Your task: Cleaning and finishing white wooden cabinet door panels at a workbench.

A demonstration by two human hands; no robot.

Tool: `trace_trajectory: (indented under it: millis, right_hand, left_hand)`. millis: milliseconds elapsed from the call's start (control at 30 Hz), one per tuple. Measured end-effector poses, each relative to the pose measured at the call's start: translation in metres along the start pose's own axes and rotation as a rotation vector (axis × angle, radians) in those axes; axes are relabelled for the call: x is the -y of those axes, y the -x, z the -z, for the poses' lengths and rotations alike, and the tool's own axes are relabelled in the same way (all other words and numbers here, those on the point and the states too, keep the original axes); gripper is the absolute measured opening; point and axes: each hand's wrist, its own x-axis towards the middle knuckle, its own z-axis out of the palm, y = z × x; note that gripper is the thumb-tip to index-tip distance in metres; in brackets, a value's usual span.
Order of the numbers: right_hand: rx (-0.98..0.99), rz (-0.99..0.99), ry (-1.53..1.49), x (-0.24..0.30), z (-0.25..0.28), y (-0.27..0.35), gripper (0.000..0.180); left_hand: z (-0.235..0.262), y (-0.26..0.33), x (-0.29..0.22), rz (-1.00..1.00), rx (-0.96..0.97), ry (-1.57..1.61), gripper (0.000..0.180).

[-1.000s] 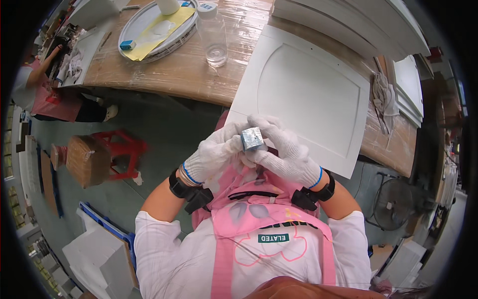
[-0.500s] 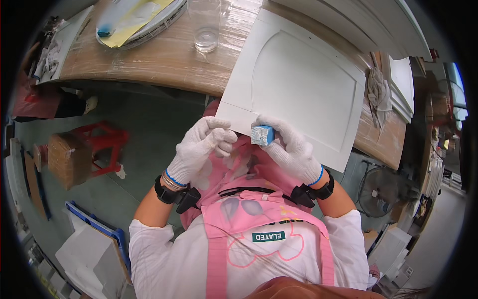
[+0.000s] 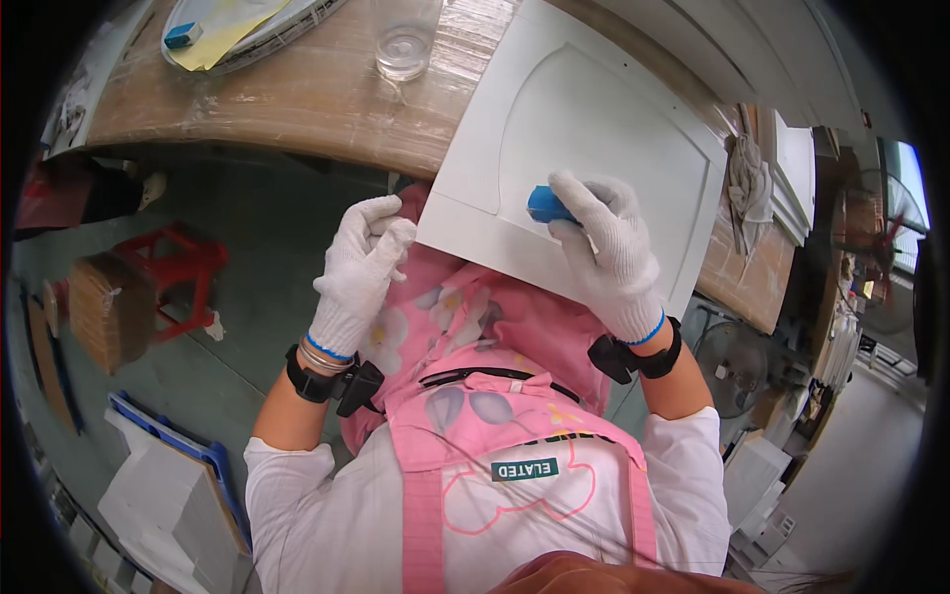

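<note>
A white cabinet door panel (image 3: 475, 220) with an arched recessed field lies flat, its far part over the table and its near edge by my lap. Above its near half, my right hand (image 3: 616, 243), in a white knit glove, grips a small blue sanding block (image 3: 547, 204) between thumb and fingers. Whether the block touches the panel is hard to tell. My left hand (image 3: 358, 265), gloved the same way, hovers just left of the panel's near left corner. Its fingers are half curled, thumb apart from them, and I see nothing held.
On the plastic-wrapped table (image 3: 267, 114) are a clear cup (image 3: 404, 49) and a round lid (image 3: 327, 12) carrying yellow paper (image 3: 233, 35) and a second blue block (image 3: 182, 36). A grey rag (image 3: 749, 183) lies right of the panel. A red stool (image 3: 183, 277) and a fan (image 3: 730, 368) stand on the floor.
My right hand has moved forward over the panel, turning the block so its whitish face no longer shows. My left hand has shifted left and forward, its fingers opening a little.
</note>
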Motion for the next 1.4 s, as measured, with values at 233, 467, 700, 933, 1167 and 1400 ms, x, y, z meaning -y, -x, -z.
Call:
trace_trajectory:
  millis: [233,467,700,933,1167,1400]
  right_hand:
    - [-0.075,0.238,0.19,-0.008,-0.02,0.0,0.049]
    - [-0.003,0.266,0.271,0.005,-0.021,-0.008,0.049]
    - [0.031,0.276,0.352,0.007,-0.029,-0.007,0.053]
    - [-0.025,0.35,0.452,0.009,-0.035,-0.009,0.046]
    - [-0.021,0.316,0.448,0.01,-0.033,-0.008,0.047]
    - [-0.017,0.321,0.458,0.009,-0.034,-0.008,0.05]
  left_hand:
    - [-0.007,-0.004,0.0,0.077,0.136,-0.097,0.053]
    - [-0.009,-0.003,-0.001,0.1,0.16,-0.058,0.049]
    - [-0.012,-0.001,-0.005,0.117,0.166,-0.031,0.045]
    - [-0.011,-0.001,-0.006,0.128,0.18,-0.031,0.044]
    - [-0.013,-0.001,-0.004,0.123,0.17,-0.03,0.044]
    - [-0.011,-0.002,-0.002,0.137,0.193,-0.024,0.046]
